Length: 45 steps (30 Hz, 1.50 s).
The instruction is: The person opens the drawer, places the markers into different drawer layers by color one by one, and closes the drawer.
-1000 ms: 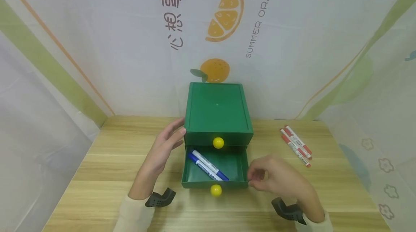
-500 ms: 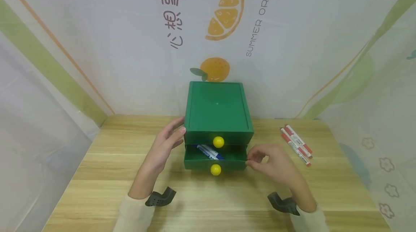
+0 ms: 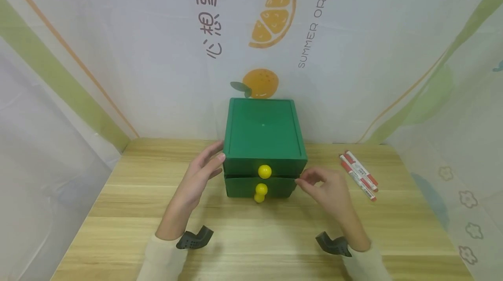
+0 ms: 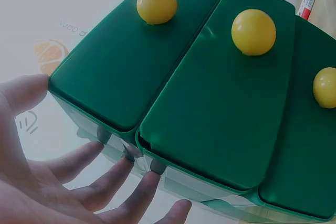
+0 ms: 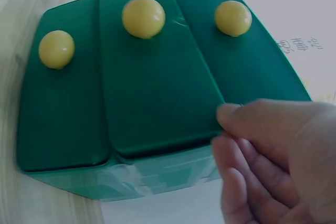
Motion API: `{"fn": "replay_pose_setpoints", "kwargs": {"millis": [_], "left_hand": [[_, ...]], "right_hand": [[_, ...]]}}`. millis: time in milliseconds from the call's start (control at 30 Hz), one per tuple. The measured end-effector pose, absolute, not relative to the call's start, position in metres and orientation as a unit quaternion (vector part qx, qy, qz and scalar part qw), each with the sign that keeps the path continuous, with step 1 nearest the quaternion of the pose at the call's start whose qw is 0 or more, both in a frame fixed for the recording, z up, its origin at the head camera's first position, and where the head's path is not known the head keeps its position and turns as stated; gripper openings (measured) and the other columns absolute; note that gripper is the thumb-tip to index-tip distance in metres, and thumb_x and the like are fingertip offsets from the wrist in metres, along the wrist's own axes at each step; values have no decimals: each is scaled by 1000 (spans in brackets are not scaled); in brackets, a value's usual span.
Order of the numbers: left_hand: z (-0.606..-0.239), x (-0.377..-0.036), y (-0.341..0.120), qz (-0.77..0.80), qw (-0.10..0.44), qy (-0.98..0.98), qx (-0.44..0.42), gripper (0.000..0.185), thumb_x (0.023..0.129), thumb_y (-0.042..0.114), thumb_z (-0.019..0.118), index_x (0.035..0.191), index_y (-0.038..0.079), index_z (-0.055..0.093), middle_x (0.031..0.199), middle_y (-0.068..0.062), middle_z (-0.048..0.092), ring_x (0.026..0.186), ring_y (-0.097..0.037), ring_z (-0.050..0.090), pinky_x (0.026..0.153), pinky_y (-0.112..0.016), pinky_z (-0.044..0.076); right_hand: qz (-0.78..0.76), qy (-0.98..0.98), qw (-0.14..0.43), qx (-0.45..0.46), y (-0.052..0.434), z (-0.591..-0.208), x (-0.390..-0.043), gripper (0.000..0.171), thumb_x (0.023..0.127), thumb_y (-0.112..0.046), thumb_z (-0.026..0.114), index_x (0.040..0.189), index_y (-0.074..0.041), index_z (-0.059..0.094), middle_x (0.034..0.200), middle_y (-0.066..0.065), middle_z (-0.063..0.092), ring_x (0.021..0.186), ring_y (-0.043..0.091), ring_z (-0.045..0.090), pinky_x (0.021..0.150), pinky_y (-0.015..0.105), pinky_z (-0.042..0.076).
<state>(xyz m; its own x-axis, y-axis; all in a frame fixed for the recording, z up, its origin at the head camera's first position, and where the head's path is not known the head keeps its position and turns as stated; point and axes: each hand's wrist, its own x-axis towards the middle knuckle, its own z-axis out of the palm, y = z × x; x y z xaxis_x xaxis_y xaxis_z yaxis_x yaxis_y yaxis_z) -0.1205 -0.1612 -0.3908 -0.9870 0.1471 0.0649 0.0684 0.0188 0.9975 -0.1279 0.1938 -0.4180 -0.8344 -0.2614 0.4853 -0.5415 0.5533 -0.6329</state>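
A green drawer cabinet (image 3: 263, 134) with three drawers and round yellow knobs stands against the back. Its middle drawer (image 5: 152, 87) sticks out slightly beyond the other two fronts. My left hand (image 3: 196, 178) rests against the cabinet's left side, fingers spread along the wall, with the thumb (image 4: 31, 90) at the top front corner. With thumb and curled forefinger, my right hand (image 3: 326, 189) pinches the right edge of the middle drawer. The blue markers inside that drawer are hidden now.
To the right of the cabinet, red-and-white markers (image 3: 359, 174) lie on the wooden table (image 3: 157, 163). Behind the table hangs a white printed cloth (image 3: 157, 53). Both wrists wear black mounts.
The middle drawer has slid back almost fully into the cabinet, covering the blue markers. My right hand has moved away from me with it; my left hand has stayed in place.
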Motion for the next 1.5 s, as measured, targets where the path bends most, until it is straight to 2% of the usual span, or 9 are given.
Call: {"fn": "replay_pose_setpoints", "kwargs": {"millis": [267,433,567,700,900,1100,1267,1400,1500], "left_hand": [[-390,-120,-162,696,28,714,74,61,116,27,54,168,0,38,172,-17,39,156,-40,41,124,-66,37],[-390,-120,-163,696,26,713,75,61,116,27,54,168,1,38,172,-17,40,156,-40,41,123,-67,37],[-389,-120,-163,697,27,713,73,60,116,27,55,168,1,39,172,-17,40,155,-40,42,124,-66,37],[-390,-119,-164,697,27,713,72,60,116,27,55,168,1,39,172,-17,40,155,-39,42,124,-66,37],[-392,-120,-163,699,32,711,69,61,116,28,55,168,2,39,172,-17,39,154,-40,43,124,-66,37],[-394,-121,-160,701,35,709,71,61,115,27,56,168,2,39,172,-17,39,154,-41,44,124,-66,36],[-393,-120,-160,699,34,710,73,61,115,27,56,169,2,38,173,-17,38,154,-41,44,124,-64,37],[-392,-120,-161,700,33,710,68,61,115,27,56,169,3,38,173,-17,38,154,-41,44,124,-63,38],[-392,-119,-161,700,32,710,65,61,115,27,56,169,2,38,173,-17,38,154,-41,43,124,-63,38]], "right_hand": [[404,-863,216,214,188,-422,-130,22,82,1,96,86,-12,79,80,-10,75,70,8,67,62,34,60],[407,-861,221,210,187,-424,-132,20,82,1,96,85,-11,79,79,-9,76,68,9,68,62,32,61],[415,-864,203,200,188,-427,-132,18,83,-1,95,84,-12,80,79,-8,76,69,10,69,64,28,61],[432,-870,156,182,189,-429,-132,14,88,-6,93,83,-13,82,82,-7,78,72,11,72,67,25,60],[448,-877,74,160,189,-431,-130,9,94,-9,88,86,-10,85,82,-5,80,75,14,74,68,27,60],[435,-892,-25,117,186,-442,-120,17,100,-15,79,86,-8,86,82,-6,79,77,11,70,71,28,57],[488,-858,-105,120,173,-457,-113,19,102,-10,70,95,0,85,90,4,81,80,17,76,75,27,62],[542,-815,-159,128,156,-468,-109,21,102,-8,68,105,7,82,102,14,81,87,25,80,77,32,66],[569,-794,-179,117,140,-477,-107,26,105,-12,68,112,12,79,101,16,81,91,29,80,77,36,67]]}}
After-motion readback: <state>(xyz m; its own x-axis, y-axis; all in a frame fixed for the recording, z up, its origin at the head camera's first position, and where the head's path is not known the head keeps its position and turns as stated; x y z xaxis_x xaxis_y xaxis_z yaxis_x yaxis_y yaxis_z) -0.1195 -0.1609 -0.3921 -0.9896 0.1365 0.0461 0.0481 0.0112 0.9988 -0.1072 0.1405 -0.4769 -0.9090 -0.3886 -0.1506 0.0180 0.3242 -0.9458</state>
